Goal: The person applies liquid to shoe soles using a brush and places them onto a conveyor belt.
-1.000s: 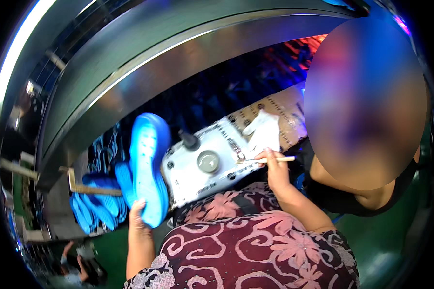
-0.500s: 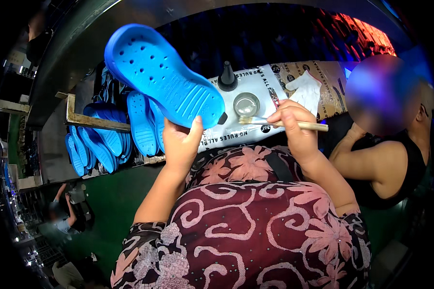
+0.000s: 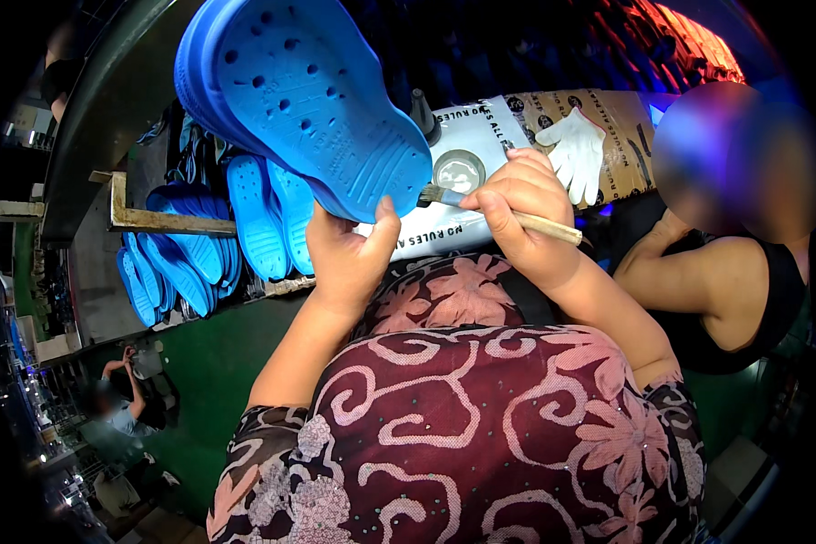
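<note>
A blue perforated shoe sole [image 3: 322, 118] is held up by its near end in my left hand [image 3: 352, 249], thumb on top and fingers beneath. My right hand [image 3: 528, 218] grips the wooden handle of a flat brush [image 3: 548, 228]. The bristles meet the sole's lower right edge, near the place where a dark patch showed. Just behind the brush stands a small round glass dish [image 3: 458, 172] with whitish clear liquid. A dark cone-shaped object [image 3: 421, 118] stands behind the dish, partly hidden by the sole.
Several blue soles [image 3: 186, 263] stand in rows at the left, beside a worn metal bracket [image 3: 172, 222]. Printed sheeting [image 3: 444, 238] covers the worktop. A white glove [image 3: 576, 154] lies on brown printed wrapping [image 3: 621, 136]. Another person [image 3: 725, 290] sits close at my right.
The sole has come up closer and now partly covers the cone-shaped object. My right hand has moved the brush left from beside the dish to the sole's edge.
</note>
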### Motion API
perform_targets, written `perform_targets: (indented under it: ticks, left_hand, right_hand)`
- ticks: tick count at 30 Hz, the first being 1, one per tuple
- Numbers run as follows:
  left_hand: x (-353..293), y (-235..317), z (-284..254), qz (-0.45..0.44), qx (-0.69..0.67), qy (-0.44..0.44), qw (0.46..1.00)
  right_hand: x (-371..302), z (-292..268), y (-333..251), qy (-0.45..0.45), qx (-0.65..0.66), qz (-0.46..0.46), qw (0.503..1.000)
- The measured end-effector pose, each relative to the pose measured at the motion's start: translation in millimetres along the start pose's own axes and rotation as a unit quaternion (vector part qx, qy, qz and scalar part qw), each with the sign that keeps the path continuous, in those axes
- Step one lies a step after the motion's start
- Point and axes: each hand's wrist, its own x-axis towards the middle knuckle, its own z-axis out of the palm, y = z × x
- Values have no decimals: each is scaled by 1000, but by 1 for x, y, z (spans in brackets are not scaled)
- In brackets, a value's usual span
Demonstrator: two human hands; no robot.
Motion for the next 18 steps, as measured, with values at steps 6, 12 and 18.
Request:
perform_targets:
  ticks: [6, 12, 18]
  left_hand:
    - [-4, -4, 0, 26, -4, 6, 1000]
    - [-11, -1, -3, 1, 20, -32, 999]
    - [-16, -1, -5, 11, 25, -26, 999]
  right_hand:
    - [-4, -14, -2, 3, -13, 4, 1000]
    - [-5, -8, -6, -33, -23, -18, 999]
    - [-9, -12, -7, -4, -26, -10, 1000]
